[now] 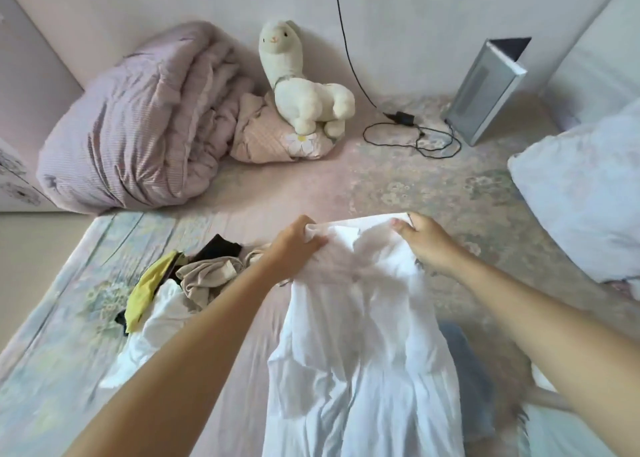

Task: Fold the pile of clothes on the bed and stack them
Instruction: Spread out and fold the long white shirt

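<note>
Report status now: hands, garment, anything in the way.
Left hand and right hand both grip white garment by top edge. Unfolded pile lies left. Nothing blocking.

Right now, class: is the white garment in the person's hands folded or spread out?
Spread out, not folded. The left hand and right hand grip the white garment at its top corners, and it hangs open lengthwise.

Floral bed (398, 186), clothes pile (173, 283), rolled duvet (138, 120), pillow (581, 197), charger cable (415, 134)

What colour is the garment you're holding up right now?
White, plain; the garment shows clearly in the head view.
</note>
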Tool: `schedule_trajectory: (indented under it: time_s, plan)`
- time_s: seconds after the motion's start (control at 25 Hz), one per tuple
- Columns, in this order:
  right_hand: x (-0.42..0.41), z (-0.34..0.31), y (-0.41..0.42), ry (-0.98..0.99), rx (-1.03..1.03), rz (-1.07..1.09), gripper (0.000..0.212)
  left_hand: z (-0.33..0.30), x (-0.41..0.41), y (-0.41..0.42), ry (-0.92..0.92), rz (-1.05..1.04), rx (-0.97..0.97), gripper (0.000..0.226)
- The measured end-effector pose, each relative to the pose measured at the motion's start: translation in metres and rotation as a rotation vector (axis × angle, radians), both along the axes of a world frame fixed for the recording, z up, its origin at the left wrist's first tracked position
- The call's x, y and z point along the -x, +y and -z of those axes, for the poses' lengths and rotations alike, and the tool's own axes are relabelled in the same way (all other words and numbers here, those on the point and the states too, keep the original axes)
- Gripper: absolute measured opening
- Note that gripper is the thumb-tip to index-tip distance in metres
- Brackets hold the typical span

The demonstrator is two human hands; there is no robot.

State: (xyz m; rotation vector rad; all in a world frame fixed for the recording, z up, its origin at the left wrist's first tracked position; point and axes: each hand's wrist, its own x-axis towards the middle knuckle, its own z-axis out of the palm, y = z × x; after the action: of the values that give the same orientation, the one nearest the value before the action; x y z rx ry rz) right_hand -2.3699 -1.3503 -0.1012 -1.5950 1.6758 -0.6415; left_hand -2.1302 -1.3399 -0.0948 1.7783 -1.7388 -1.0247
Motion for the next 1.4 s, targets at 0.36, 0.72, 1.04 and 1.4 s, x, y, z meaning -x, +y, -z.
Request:
schedule_trajectory:
  time_s: [0.36,0.72,1.04,1.4]
  plan:
    - [-0.022,0.168,-0.141,0.406,0.112,0.192,0.037,0.182,0.022,-0.151,-0.249,-0.261,0.041,0.047]
    - [0.032,0.345,0.074,0.772,-0.210,-0.220,0.068,0.398,0.005,0.118,-0.745,0.420,0.201,0.059]
    - [0.076,0.339,0.178,0.429,-0.445,0.128,0.077,0.337,0.075,0.173,-0.500,0.460,0.100,0.056]
    - [0.106,0.271,0.210,-0.256,-0.930,0.258,0.010,0.292,0.158,0.250,0.150,0.116,-0.385,0.060]
